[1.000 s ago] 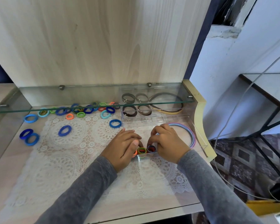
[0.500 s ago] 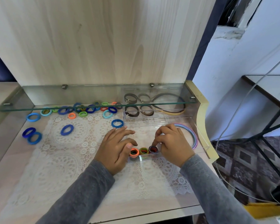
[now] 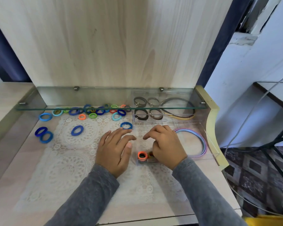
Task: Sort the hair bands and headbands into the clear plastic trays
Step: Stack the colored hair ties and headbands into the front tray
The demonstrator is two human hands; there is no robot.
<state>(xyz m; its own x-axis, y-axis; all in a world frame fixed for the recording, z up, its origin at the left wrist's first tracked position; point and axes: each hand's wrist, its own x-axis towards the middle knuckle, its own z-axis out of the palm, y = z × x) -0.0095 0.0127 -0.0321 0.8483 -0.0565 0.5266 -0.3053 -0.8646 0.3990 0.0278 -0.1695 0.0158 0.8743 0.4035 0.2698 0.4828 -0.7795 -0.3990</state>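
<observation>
A clear plastic tray (image 3: 210, 144) lies at the near right of the lace mat. In its near left corner an orange hair band (image 3: 142, 156) stands on edge, with an olive band (image 3: 151, 154) behind it half hidden by my right hand (image 3: 166, 146). That hand hovers over the tray with loosely curled fingers and nothing visible in them. My left hand (image 3: 115, 149) is spread flat just left of the tray, touching no band. Pastel headbands (image 3: 203, 141) curve along the tray's right side. A second clear tray (image 3: 134, 118) behind holds brown headbands (image 3: 155, 114).
Loose bands lie on the mat: a blue one (image 3: 126, 125) by my left fingertips, another blue (image 3: 77, 130), two blue (image 3: 43, 134) at the left, and a mixed pile (image 3: 96, 111) under the glass shelf (image 3: 104, 97). The desk's cream edge (image 3: 213, 128) and cables are at the right.
My left hand let go of the orange band and spread its fingers, drawing left. My right hand lifted off the dark red band and now covers it. The camera came closer.
</observation>
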